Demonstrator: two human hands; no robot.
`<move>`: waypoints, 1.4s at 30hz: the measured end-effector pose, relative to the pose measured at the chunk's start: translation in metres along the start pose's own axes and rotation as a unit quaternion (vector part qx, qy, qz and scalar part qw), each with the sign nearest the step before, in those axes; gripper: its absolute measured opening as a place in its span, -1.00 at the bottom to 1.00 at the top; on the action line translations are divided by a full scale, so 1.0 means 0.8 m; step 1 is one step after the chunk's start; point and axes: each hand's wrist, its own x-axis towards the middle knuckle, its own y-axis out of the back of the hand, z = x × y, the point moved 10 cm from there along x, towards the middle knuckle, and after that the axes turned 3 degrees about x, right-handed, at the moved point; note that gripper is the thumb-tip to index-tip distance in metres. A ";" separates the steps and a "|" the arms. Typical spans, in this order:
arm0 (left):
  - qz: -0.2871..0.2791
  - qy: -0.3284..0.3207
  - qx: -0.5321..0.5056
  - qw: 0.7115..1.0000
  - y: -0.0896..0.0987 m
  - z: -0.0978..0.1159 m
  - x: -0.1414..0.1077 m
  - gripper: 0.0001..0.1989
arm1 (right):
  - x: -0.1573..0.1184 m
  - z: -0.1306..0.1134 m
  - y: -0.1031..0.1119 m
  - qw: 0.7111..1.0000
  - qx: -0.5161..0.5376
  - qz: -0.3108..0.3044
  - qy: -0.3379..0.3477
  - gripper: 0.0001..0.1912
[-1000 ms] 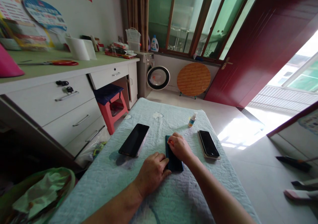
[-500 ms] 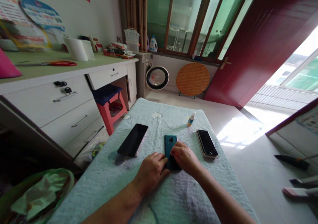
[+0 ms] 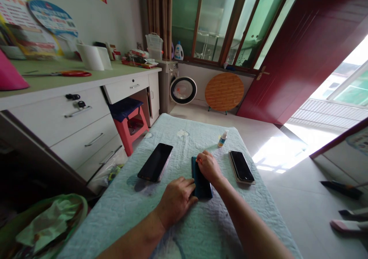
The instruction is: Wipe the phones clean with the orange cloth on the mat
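Observation:
A blue-green phone (image 3: 203, 187) lies on the cloth-covered table (image 3: 184, 142), its camera end under my right hand. My left hand (image 3: 178, 196) rests against the phone's left edge, fingers bent and close together. My right hand (image 3: 209, 167) is closed over the upper part of the phone, fingertips pressed together; whatever they pinch is too small to name. To the left lies a dark-screened phone (image 3: 156, 162). On the right another phone (image 3: 242, 166) sits on a pale flat item. Behind stands a small spray bottle (image 3: 222, 139) with a white top.
At the left stand a white desk (image 3: 57, 117) and a red stool (image 3: 132, 130). A green-rimmed bin (image 3: 83, 209) is at the lower left. Beyond the table are an open-doored washing machine (image 3: 167, 84) and a round wooden board (image 3: 224, 92).
My right hand has moved up the blue-green phone toward its far end and now covers the camera. My left hand stays by the phone's edge. The view has shifted slightly.

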 end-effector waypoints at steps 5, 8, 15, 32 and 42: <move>0.010 -0.003 -0.003 1.000 -0.001 -0.002 0.000 -0.70 | 0.009 -0.018 -0.014 1.000 -0.005 -0.013 0.021 -0.80; 0.013 -0.002 -0.006 1.000 -0.002 -0.003 -0.001 -0.67 | 0.012 -0.023 -0.020 0.999 -0.005 -0.024 0.030 -0.80; 0.025 -0.006 -0.007 1.000 -0.002 -0.003 -0.003 -0.66 | 0.032 -0.019 -0.023 0.999 -0.018 -0.034 0.023 -0.75; 0.004 -0.001 -0.009 1.000 -0.004 -0.001 0.000 -0.75 | -0.030 -0.036 -0.016 0.998 -0.020 -0.059 0.028 -0.78; 0.019 0.002 0.002 1.000 -0.005 -0.004 -0.002 -0.73 | -0.017 -0.041 -0.018 0.994 -0.044 -0.082 0.049 -0.73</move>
